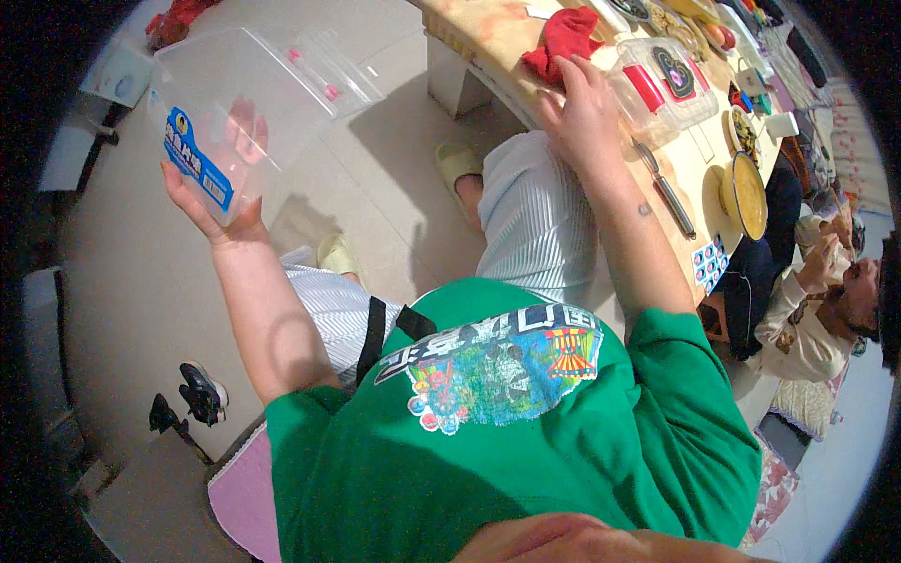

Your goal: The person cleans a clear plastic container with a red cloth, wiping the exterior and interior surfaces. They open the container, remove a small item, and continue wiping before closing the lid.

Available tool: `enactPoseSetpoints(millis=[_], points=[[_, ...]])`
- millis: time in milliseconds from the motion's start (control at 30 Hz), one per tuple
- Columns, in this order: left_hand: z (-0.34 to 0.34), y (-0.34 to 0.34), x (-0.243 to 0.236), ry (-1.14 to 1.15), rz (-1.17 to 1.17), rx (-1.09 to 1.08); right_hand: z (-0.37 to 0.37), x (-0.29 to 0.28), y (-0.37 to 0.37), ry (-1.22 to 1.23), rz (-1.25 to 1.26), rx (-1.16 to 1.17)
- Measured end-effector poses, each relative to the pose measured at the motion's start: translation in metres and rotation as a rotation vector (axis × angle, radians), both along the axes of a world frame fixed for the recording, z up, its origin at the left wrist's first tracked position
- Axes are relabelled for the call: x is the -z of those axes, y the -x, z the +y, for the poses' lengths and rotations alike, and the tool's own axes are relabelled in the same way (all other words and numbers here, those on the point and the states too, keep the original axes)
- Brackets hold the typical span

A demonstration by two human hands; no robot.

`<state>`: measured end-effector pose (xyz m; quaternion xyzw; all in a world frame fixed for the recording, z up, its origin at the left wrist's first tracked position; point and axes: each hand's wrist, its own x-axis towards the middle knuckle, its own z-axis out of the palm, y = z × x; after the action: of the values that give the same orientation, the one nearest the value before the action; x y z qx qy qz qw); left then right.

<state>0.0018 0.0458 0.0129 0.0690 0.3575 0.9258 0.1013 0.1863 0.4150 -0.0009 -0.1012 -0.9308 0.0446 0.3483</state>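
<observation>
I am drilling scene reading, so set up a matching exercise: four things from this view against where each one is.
Things:
1. clear plastic container
2. red cloth
3. yellow bowl
4. black shoe

Places:
a. on the floor, lower left
b. on the table under the right hand
c. held up in the left hand
d. near the table edge at right

Pairs: 1-c, 2-b, 3-d, 4-a

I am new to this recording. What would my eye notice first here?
The left hand lifts a clear plastic box with a blue label high over the floor. The right hand rests on the table by a red cloth and a lidded box.
</observation>
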Motion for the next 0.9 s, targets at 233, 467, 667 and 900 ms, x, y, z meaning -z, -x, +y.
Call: enactPoseSetpoints(millis=[233,467,667,900], points=[[-0.014,-0.001,-0.003,-0.126,0.075,0.161,0.024,-0.004,0.044,0.039,-0.438,0.267],[-0.014,-0.004,-0.007,-0.192,0.070,0.205,0.061,-0.017,0.065,0.025,0.173,0.212],[-0.016,0.000,-0.008,-0.211,0.081,0.236,0.034,-0.068,0.066,0.263,0.649,-0.104],[-0.010,-0.010,-0.011,0.053,0.228,0.174,-0.061,-0.084,0.069,0.652,0.542,-0.621]])
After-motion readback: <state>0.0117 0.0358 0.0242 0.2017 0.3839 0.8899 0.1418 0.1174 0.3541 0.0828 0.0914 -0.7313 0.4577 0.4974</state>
